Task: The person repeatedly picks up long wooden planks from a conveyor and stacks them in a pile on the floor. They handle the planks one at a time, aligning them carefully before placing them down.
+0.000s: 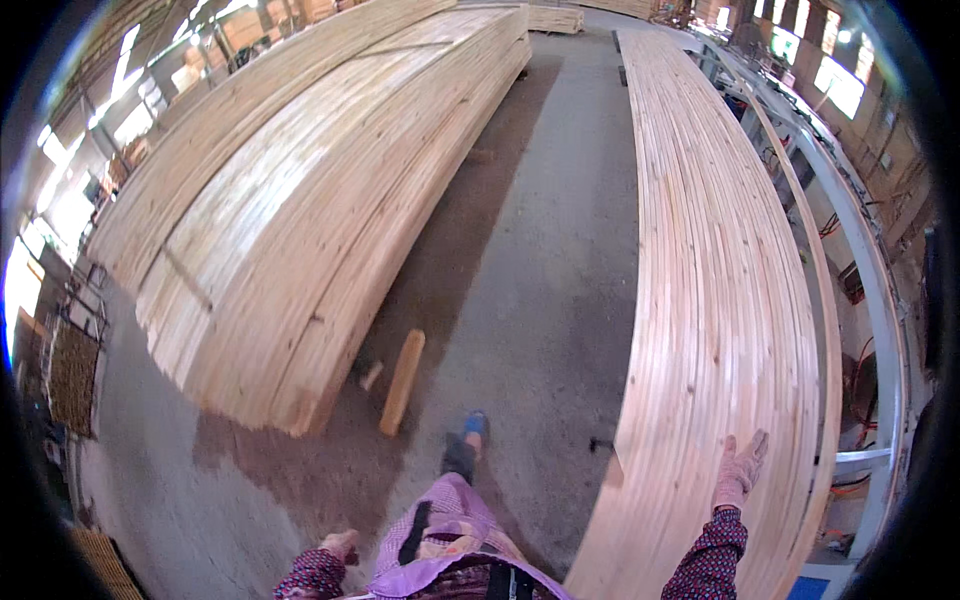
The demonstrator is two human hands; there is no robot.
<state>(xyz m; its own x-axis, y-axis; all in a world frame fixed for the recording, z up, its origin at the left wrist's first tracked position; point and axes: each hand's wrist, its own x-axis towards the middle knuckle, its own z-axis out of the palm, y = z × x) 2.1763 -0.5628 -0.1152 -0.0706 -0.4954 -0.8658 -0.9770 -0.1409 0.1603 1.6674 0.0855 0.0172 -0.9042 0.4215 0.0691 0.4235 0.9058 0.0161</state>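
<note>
My right hand [740, 467], in a light pinkish glove, is stretched out over the near part of a long row of pale wooden boards [700, 300]. Its fingers are extended and nothing is in them; whether the palm touches the wood I cannot tell. The boards lie tightly side by side and run away from me on the right. Low at the left, beside my purple apron [455, 520], hangs my left hand [341, 546]. Its fingers are loosely bent with a gap at the thumb, and I see nothing held.
A big stack of long boards [330, 250] fills the left side. Beside it, a short wood block [402, 383] and a smaller scrap [372, 376] lie on the concrete floor [530, 250]. A grey metal frame [868, 255] and a single long strip [815, 260] border the right-hand boards.
</note>
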